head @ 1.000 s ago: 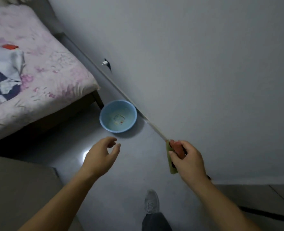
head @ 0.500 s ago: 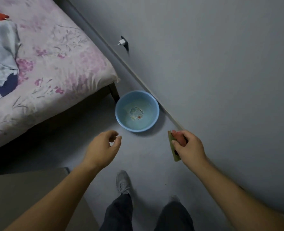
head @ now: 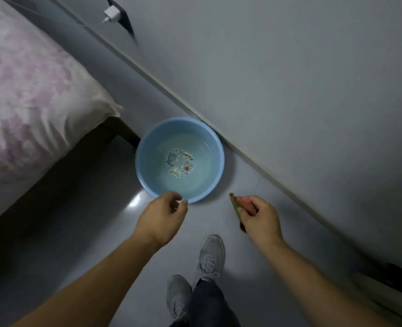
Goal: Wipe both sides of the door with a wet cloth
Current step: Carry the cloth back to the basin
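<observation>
Two bare arms reach down over the grey floor [head: 96, 208]. The right grip [head: 260, 218] has its fingers curled round a folded cloth [head: 234, 206], green on its outer face with a red part under the fingertips. The cloth is in the air above the floor, just beside the near rim of a blue basin [head: 209, 182]. The left grip [head: 162, 215] holds nothing, its fingers loosely curled, thumb and forefinger close together over the basin's near rim. The basin holds shallow water and stands at the floor's edge against the wall [head: 289, 90], near the corner of a bed [head: 30, 90]. Grey shoes [head: 211, 253] stand below.
</observation>
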Demonstrator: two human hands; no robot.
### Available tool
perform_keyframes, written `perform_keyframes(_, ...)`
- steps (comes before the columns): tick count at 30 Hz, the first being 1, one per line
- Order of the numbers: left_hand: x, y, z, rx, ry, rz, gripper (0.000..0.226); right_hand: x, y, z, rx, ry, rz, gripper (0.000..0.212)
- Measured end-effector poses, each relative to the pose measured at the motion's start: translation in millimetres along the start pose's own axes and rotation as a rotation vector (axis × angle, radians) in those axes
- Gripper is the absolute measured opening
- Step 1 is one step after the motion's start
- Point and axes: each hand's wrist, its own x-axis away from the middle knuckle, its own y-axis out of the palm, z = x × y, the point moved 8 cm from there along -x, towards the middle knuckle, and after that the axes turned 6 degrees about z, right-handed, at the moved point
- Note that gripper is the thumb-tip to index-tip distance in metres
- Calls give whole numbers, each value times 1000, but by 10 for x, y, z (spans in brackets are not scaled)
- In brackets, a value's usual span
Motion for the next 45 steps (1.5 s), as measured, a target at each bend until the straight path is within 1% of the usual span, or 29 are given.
perform_keyframes(4,-684,492,-128,-6,-6,-54,31,-610,509,419,57,-2,16,14)
perform_keyframes(7,-1151,893,-252,-1,6,-108,31,-1005,859,640,103,-54,52,14)
perform_keyframes(10,-1593,1262,-376,26,15,-157,32,-1346,1102,753,184,-181,138,15)
perform_keyframes(13,-2030,1555,-467,72,48,-184,31,-1632,1322,888,303,-320,217,21)
perform_keyframes(15,-2291,1705,-537,108,66,-191,28,-1742,1478,1013,343,-408,254,27)
perform_keyframes(17,-2482,1841,-615,152,58,-211,21,-1776,1620,1170,361,-452,279,25)
perform_keyframes(19,-2607,1979,-662,211,34,-235,17,-1779,1744,1313,369,-460,280,25)
perform_keyframes(23,-2797,2238,-643,292,1,-277,16,-1771,1916,1364,355,-507,200,26)
perform_keyframes(24,-2839,2289,-619,306,-3,-282,19,-1771,1919,1375,324,-483,186,24)
perform_keyframes(25,-2875,2336,-593,320,-10,-286,24,-1778,1893,1413,256,-418,183,21)
perform_keyframes(26,-2904,2373,-567,337,-17,-286,26,-1795,1832,1485,155,-310,204,19)
perform_keyframes(28,-2950,2432,-513,379,-12,-278,24,-1839,1666,1672,-50,-84,294,21)
perform_keyframes(30,-2961,2477,-465,406,4,-278,21,-1887,1565,1842,-133,58,371,22)
perform_keyframes(31,-2961,2513,-454,420,3,-289,21,-1912,1566,1921,-138,124,369,22)
perform_keyframes(34,-2947,2619,-434,409,0,-314,22,-1954,1707,2107,-207,296,276,27)
perform_keyframes(35,-2949,2634,-430,398,-3,-307,23,-1956,1752,2126,-264,324,254,27)
perform_keyframes(37,-2969,2638,-428,386,-16,-288,24,-1961,1782,2103,-311,310,248,29)
perform_keyframes(41,-3036,2580,-485,369,-16,-237,21,-1962,1760,2079,-249,249,290,26)
perform_keyframes(43,-3029,2599,-494,343,16,-250,18,-1960,1779,2076,-239,247,276,24)
perform_keyframes(45,-2997,2641,-487,270,32,-260,20,-1965,1807,2089,-255,267,251,23)
